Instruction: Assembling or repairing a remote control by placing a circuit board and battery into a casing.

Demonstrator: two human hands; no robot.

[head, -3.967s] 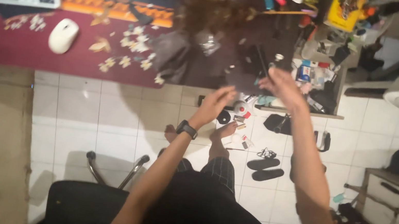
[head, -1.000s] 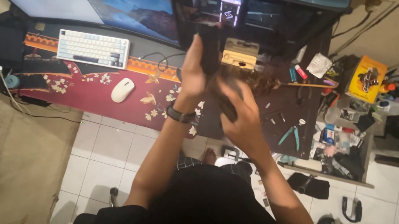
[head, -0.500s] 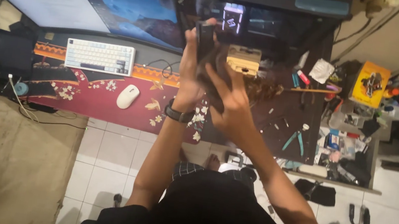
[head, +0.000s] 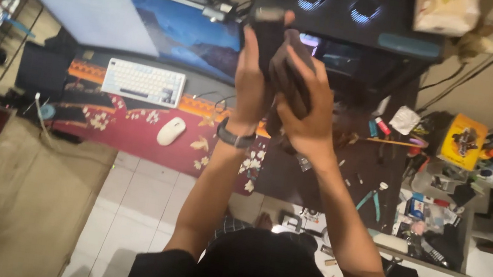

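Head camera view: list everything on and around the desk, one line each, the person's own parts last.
Curved wide monitor: one, blue-lit, back left of desk.
White compact keyboard: one, before the monitor.
White computer mouse: one, on the mat.
Red floral desk mat: one, desk front.
Teal-handled pliers: one, desk right.
Yellow box: one, far right.
Dark flat device: one, black, raised in both hands.
Left hand: grips the device.
Right hand: wrapped round its lower part.

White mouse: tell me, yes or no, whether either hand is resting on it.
No: the white mouse lies alone on the red floral desk mat, while the left hand and right hand hold a dark object up high.
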